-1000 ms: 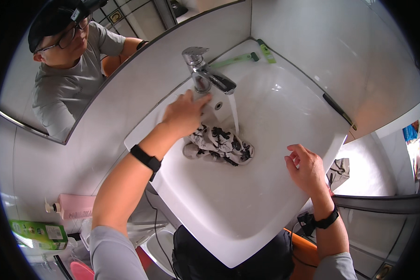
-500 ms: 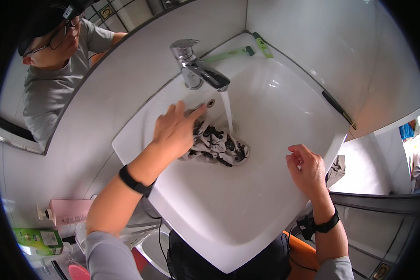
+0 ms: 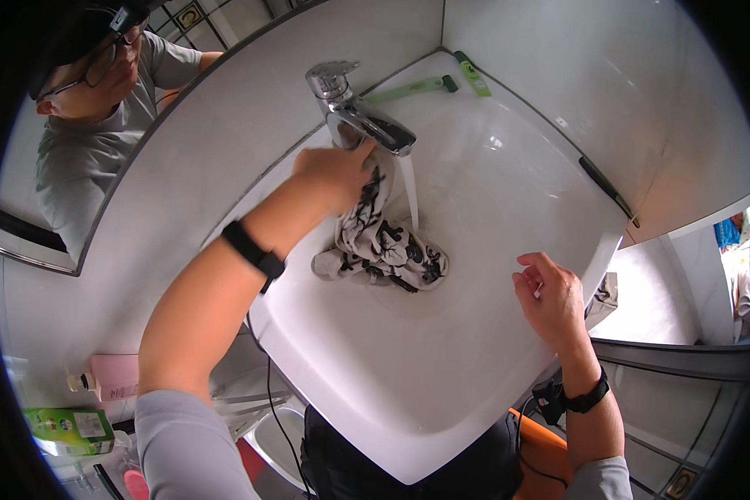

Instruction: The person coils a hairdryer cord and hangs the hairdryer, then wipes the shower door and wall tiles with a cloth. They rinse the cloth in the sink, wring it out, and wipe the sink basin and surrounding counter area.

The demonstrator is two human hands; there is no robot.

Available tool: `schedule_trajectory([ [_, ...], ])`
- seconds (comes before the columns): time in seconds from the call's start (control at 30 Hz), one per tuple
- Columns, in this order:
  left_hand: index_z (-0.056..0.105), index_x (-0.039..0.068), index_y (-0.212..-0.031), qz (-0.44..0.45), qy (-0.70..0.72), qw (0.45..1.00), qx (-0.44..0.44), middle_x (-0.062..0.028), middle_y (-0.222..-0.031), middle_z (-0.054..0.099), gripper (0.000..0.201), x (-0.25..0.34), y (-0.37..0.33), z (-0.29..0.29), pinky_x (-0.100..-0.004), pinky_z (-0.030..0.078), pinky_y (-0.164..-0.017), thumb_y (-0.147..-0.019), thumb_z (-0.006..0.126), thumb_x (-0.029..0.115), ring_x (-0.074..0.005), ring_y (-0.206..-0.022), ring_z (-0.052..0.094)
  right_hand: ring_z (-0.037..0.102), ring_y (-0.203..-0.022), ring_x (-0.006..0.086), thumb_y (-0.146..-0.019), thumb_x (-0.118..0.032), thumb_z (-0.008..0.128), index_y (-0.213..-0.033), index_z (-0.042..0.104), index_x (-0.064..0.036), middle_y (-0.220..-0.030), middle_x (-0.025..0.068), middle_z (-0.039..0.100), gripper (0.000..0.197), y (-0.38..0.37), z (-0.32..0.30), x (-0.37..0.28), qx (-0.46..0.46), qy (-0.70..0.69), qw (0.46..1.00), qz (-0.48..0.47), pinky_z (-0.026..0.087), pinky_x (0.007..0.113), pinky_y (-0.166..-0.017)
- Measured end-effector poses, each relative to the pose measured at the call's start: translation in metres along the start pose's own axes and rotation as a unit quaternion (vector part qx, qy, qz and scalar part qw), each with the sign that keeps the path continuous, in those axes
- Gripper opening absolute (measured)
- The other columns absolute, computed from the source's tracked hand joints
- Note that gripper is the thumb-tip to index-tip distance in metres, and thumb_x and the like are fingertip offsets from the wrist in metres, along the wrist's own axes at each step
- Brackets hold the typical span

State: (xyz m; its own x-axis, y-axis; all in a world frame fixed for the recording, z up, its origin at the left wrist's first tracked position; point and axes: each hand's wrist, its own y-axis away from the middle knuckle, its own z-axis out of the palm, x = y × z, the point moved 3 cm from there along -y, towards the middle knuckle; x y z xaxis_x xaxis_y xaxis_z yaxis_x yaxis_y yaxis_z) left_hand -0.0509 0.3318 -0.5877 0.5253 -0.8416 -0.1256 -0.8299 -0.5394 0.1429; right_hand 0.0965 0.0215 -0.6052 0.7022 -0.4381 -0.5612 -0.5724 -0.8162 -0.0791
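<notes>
Washbasin [image 3: 425, 367], white and square-cornered, seen from above with a patterned cloth [image 3: 387, 250] in its bowl; the cloth, pale with black figures, lies bunched at the far left of the bowl, its upper end held up just below the chrome faucet [image 3: 367, 121]. Water [image 3: 409, 187] falls from the spout beside the raised end and meets the bowl next to the bunched part. The left hand [image 3: 333, 179], slightly blurred, grasps that upper end; its exact finger placement is partly hidden. The right hand [image 3: 550, 296] is released, its fingers loosely curled above the right side of the bowl. Labels: at lower left, a green pack [image 3: 54, 431] bears a white printed panel, and a pink pump bottle [image 3: 117, 377] above it carries small dark lines of print, too small to read; their contents are hidden. A flat green tube [image 3: 472, 73] with a pale marking rests at the far corner of the rim, near a green-handled implement [image 3: 408, 89] with a dark head. A slim dark object [image 3: 608, 192] lies along the right rim, and a black band [image 3: 254, 254] encircles the left wrist
</notes>
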Motion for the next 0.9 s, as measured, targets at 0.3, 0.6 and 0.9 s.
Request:
schedule_trajectory([
  [0.3, 0.045, 0.005, -0.141, -0.028, -0.046, 0.997, 0.051, -0.0132, -0.078, 0.071, 0.054, 0.014, 0.008, 0.023, -0.0404, 0.055, -0.062, -0.091, 0.059, 0.022, -0.0291, -0.072, 0.07, 0.067, -0.066, 0.0244, -0.084, -0.015, 0.068, -0.101, 0.065, -0.0056, -0.076, 0.0077, 0.068, 0.02, 0.0, 0.002, -0.005, -0.001, 0.03, 1.0, 0.002, 0.053, 0.036, -0.065],
  [0.6, 0.049, 0.011, -0.14, 0.014, -0.046, 0.996, 0.073, -0.0125, -0.072, 0.069, 0.046, -0.001, 0.032, 0.023, -0.0433, 0.052, -0.06, -0.096, 0.054, 0.026, -0.0311, -0.068, 0.069, 0.067, -0.066, 0.025, -0.084, -0.016, 0.068, -0.102, 0.066, -0.006, -0.077, 0.0079, 0.068, 0.021, 0.002, 0.0, 0.004, -0.007, 0.039, 0.999, 0.006, 0.053, 0.037, -0.065],
  [0.9, 0.053, 0.007, -0.134, 0.019, -0.094, 0.991, 0.093, -0.0117, -0.069, 0.069, 0.042, -0.001, 0.029, 0.028, -0.0427, 0.052, -0.057, -0.096, 0.055, 0.026, -0.0298, -0.063, 0.068, 0.067, -0.067, 0.0246, -0.085, -0.017, 0.067, -0.102, 0.066, -0.0064, -0.078, 0.0079, 0.069, 0.02, 0.0, 0.002, -0.004, 0.002, 0.033, 0.999, -0.002, 0.054, 0.036, -0.066],
])
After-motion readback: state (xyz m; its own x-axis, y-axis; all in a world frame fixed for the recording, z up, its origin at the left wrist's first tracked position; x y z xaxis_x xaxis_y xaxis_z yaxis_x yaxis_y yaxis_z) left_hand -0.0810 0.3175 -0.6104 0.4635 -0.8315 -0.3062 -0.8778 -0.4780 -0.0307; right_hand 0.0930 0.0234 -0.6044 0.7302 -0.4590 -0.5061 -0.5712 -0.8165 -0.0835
